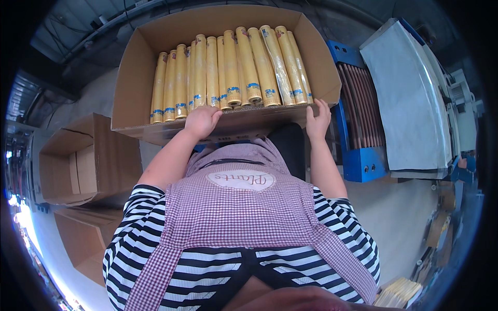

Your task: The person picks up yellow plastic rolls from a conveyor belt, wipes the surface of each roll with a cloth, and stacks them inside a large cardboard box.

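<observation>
Right in front of me stands a large open cardboard box (171,133), holding a row of several long yellow rolls (198,72) in clear wrap with blue marks near their ends. The rolls stand close together and lean slightly in different directions. My left hand (202,122) is closed on the box's near rim, left of its middle, with the fingers partly hidden. At the near right corner, my right hand (318,122) grips the rim with its fingers bent over the edge. Neither hand holds a roll.
Two open brown boxes, an upper carton (116,155) and a lower carton (83,236), sit at my left. To the right is a blue-framed rack (365,163) with brown bars, beside a large pale panel (407,98). A stack of flat pieces (399,294) lies at the lower right.
</observation>
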{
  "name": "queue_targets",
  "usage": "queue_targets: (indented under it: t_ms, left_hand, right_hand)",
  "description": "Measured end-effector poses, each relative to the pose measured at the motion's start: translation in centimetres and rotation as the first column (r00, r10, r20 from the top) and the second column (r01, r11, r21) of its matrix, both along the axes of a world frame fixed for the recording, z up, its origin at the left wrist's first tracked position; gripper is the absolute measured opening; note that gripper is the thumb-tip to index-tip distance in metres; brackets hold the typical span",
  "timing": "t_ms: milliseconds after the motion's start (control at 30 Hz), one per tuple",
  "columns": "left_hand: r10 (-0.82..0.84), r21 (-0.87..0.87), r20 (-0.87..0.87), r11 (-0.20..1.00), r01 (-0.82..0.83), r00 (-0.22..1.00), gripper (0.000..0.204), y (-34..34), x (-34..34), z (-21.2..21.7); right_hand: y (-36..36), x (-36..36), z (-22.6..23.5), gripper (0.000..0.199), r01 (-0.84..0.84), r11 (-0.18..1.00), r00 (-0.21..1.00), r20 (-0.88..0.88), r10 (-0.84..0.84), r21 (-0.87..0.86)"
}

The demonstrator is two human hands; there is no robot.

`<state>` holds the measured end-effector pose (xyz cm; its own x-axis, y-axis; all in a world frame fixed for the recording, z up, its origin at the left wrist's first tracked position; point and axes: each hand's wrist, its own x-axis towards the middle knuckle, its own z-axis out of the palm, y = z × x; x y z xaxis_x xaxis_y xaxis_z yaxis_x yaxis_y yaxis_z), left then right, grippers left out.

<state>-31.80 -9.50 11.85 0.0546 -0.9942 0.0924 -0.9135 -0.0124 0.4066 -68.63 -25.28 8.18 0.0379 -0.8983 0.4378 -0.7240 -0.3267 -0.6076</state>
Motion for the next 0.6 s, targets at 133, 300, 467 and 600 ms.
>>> queue_targets:
  t_ms: [133, 300, 467, 600]
  left_hand:
    - [-0.011, 0.017, -0.001, 1.000, 0.011, 1.000, 0.032, -0.2, -0.2, 0.3]
    - [0.024, 0.048, 0.031, 0.999, -0.025, 0.999, 0.031, 0.0, -0.2, 0.4]
    - [-0.046, 0.070, 0.018, 0.997, 0.045, 0.999, 0.031, 0.7, -0.3, 0.9]
    - [-0.115, 0.091, 0.072, 0.990, 0.109, 0.991, 0.035, 3.4, -1.4, 1.0]
  right_hand:
    - [6.0, -2.9, -3.4, 0.054, 0.075, 0.997, 0.997, -0.025, -0.074, 0.029]
    - [12.1, -2.7, -5.0, 0.059, 0.038, 0.894, 0.931, -0.340, 0.129, 0.446]
    - [11.6, -3.7, -5.3, 0.051, 0.078, 0.900, 0.955, -0.291, 0.056, 0.429]
    - [11.2, -4.1, -5.8, 0.048, 0.102, 0.896, 0.955, -0.293, 0.033, 0.432]
